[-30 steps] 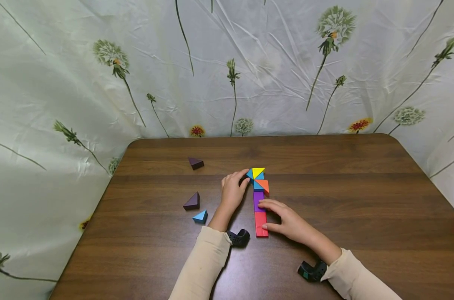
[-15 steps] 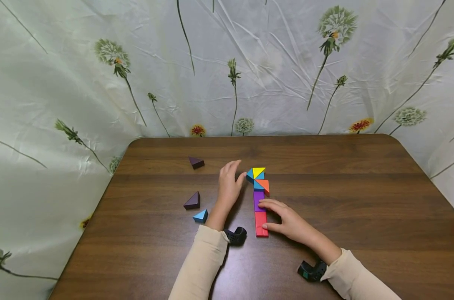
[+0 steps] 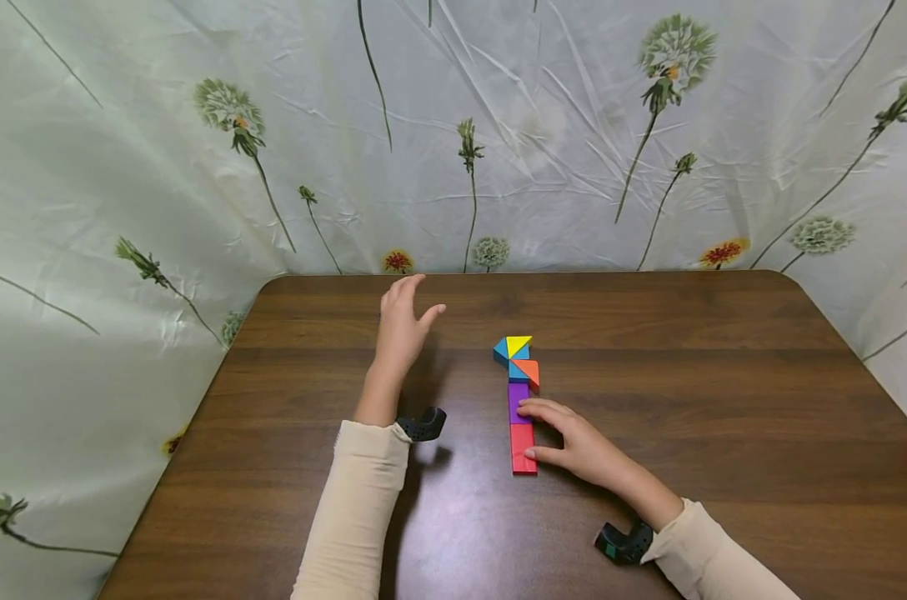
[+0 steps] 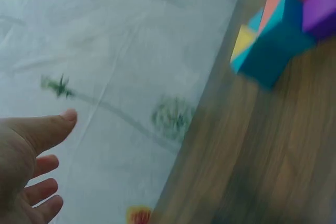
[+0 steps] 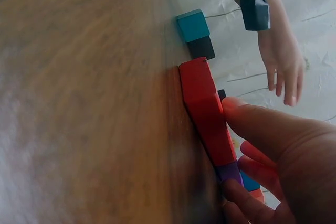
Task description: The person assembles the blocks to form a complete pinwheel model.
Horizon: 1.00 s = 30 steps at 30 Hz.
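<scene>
In the head view, a row of toy blocks lies on the table: a red block (image 3: pixel 523 458), a purple block (image 3: pixel 518 392), then blue triangular blocks (image 3: pixel 517 373) with an orange triangular block (image 3: pixel 530 371) and a yellow one (image 3: pixel 518 343) at the far end. My right hand (image 3: pixel 581 442) rests at the row's right side, thumb on the red block and fingertips on the purple one. My left hand (image 3: pixel 401 329) is raised over the table's back left, fingers apart, holding nothing. Beneath that arm, loose blocks are hidden in the head view.
Loose teal (image 5: pixel 192 24) and dark (image 5: pixel 201 48) blocks show beyond the red block in the right wrist view. The wooden table (image 3: pixel 724 375) ends at a floral curtain (image 3: pixel 558 150) behind. Each wrist wears a black camera mount (image 3: pixel 423 425).
My left hand has let go of the row's far end and moved left and back, up off the table, covering the loose blocks. My right hand has stayed in place.
</scene>
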Tool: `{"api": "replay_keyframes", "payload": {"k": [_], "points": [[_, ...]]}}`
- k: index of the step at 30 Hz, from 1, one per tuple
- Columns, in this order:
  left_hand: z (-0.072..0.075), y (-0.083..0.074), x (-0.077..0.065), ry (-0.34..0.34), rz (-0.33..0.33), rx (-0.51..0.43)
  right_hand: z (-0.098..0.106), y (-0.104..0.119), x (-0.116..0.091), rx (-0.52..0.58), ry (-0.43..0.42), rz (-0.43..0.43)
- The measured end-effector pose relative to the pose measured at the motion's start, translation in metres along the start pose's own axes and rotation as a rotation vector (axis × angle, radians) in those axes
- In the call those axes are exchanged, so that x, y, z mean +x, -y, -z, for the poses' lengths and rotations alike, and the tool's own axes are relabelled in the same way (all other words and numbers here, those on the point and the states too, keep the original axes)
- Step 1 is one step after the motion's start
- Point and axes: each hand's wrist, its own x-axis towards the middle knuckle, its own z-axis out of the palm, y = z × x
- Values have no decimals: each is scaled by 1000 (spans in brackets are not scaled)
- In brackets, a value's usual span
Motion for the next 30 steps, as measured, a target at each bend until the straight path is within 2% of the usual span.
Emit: {"api": "replay_keyframes", "payload": {"k": [4,8,15,23,30], "points": [[15,20,7,77,79,32,0,0,0,4,2,2],[22,41,10,145,154,62,0,0,-1,9,5,3],[22,68,11,250,176,94,-1,-1,-1,15,3,3],[18,79,9,328,196,98,-1,0,-1,18,6,3],[13,83,9,301,184,108,1,1,-1,20,10,-13]]}}
